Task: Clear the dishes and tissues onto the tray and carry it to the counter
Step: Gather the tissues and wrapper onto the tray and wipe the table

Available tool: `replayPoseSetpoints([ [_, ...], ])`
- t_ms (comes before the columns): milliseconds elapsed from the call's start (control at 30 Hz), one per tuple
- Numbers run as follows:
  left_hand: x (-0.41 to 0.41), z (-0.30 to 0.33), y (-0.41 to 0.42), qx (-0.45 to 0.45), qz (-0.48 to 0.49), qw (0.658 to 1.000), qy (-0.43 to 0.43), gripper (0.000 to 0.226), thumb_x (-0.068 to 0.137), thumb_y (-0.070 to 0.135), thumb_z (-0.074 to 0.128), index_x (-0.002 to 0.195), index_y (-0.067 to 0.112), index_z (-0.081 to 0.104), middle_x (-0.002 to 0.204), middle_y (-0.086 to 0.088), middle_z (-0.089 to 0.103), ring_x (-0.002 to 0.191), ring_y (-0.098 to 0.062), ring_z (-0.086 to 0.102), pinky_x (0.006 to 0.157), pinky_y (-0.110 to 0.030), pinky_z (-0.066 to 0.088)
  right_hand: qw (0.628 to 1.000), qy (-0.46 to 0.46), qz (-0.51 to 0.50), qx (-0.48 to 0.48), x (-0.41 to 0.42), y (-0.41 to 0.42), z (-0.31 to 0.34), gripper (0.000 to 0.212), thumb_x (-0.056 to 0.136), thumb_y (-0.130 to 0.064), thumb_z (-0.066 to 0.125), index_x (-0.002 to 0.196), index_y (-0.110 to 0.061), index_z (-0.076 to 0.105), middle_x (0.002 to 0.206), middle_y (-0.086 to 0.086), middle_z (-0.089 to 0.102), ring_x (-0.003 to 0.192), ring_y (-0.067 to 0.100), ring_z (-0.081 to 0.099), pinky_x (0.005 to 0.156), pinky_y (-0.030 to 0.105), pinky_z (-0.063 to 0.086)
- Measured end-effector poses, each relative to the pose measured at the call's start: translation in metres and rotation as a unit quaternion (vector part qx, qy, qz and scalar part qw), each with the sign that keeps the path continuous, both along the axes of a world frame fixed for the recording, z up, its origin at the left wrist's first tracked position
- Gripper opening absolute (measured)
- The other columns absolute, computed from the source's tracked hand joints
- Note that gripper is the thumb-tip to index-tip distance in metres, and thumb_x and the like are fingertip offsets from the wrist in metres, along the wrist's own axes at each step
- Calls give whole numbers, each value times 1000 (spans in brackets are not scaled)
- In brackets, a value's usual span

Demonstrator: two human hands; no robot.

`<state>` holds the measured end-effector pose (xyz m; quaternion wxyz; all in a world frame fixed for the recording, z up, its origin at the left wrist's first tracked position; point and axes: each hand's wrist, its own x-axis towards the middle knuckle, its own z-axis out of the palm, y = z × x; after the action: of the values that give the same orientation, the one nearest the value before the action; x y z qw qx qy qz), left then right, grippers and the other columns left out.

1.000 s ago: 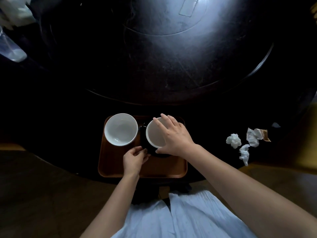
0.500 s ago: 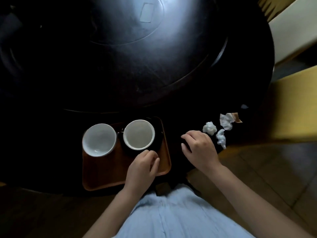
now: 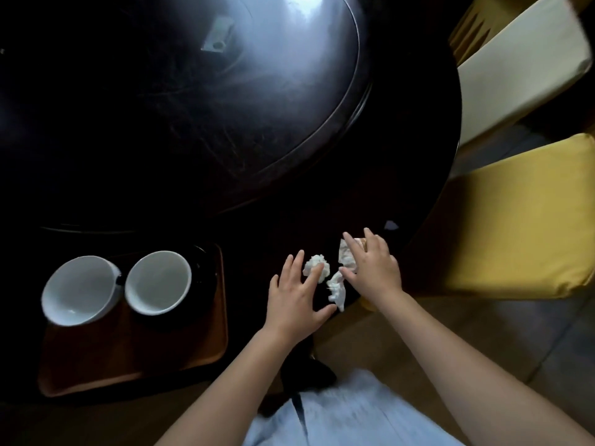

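Where the dark round table [image 3: 322, 201] curves toward its near right edge, three crumpled tissues lie close together, with bare tabletop open on the far side of them and between them and the tray. A raised round turntable [image 3: 193, 91] fills the far middle of the table, its rim running past just beyond the tray and tissues. Two chair seats stand off the right edge: a yellow cushion [image 3: 515, 220] nearer and a cream cushion [image 3: 521, 66] farther.

The brown tray [image 3: 135, 358] sits at the near left, its near edge at the table's edge, well apart from the tissues. Two white bowls stand on its far half, side by side and almost touching: the left bowl [image 3: 80, 291] directly on the tray, the right bowl [image 3: 157, 281] on a dark plate [image 3: 203, 268]. The near half of the tray is bare.

Of the tissues, one ball [image 3: 314, 262] lies to the left, one flatter wad [image 3: 346, 255] to the right, and one long twist [image 3: 336, 288] nearest the edge.

Both forearms reach forward from the near edge. The left hand [image 3: 297, 297] is palm down with fingers spread, a fingertip touching the ball, gripping nothing. The right hand [image 3: 370, 268] is also palm down and open, fingers lying over the flatter wad, thumb beside the twist.
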<state>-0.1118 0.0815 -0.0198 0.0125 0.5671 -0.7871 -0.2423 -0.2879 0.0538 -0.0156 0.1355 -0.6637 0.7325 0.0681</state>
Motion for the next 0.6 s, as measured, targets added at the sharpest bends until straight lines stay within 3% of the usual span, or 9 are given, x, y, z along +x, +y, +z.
replayPoseSetpoints([
  [100,-18,-13,-8,40,-34,997,-49,86,72,66,50,142,37,8,157,-4,-8,142,-24,-11,111,-54,12,999,22,19,24,-3,-6,-10,73,85,-51,54,144,-31,16,152,13,24,139,32,21,97,45,44],
  [167,-25,-17,-11,54,-49,995,-73,85,73,63,52,142,36,11,157,-5,-7,143,-25,-9,111,-54,12,999,27,28,18,-6,-8,-13,66,85,-47,57,140,-29,26,148,12,32,136,32,26,92,44,47],
  [300,-28,-19,-12,-1,-30,999,-40,62,80,44,58,136,28,36,154,-10,18,140,-27,16,106,-46,27,999,-8,42,-23,-11,-11,-12,35,86,-31,58,119,-21,51,125,8,52,117,29,43,73,40,53],
  [433,-32,-16,-13,-36,-39,998,15,43,76,20,67,118,18,57,141,-16,40,126,-32,40,88,-44,45,998,-19,51,-30,-11,-16,-9,25,85,-23,60,109,-16,55,113,8,56,106,29,47,66,36,52],
  [500,-35,-16,-14,-35,-32,998,30,39,74,15,68,112,14,61,137,-17,45,122,-33,44,83,-43,48,998,-27,51,-28,-10,-17,-9,23,84,-19,61,107,-14,56,111,10,56,104,29,47,66,34,52],
  [600,-37,-18,-15,-34,-23,998,36,36,75,13,67,111,13,62,138,-17,44,123,-32,42,88,-43,47,998,-27,43,-32,-8,-16,-10,20,83,-15,62,102,-9,59,107,11,58,102,28,48,65,32,54],
])
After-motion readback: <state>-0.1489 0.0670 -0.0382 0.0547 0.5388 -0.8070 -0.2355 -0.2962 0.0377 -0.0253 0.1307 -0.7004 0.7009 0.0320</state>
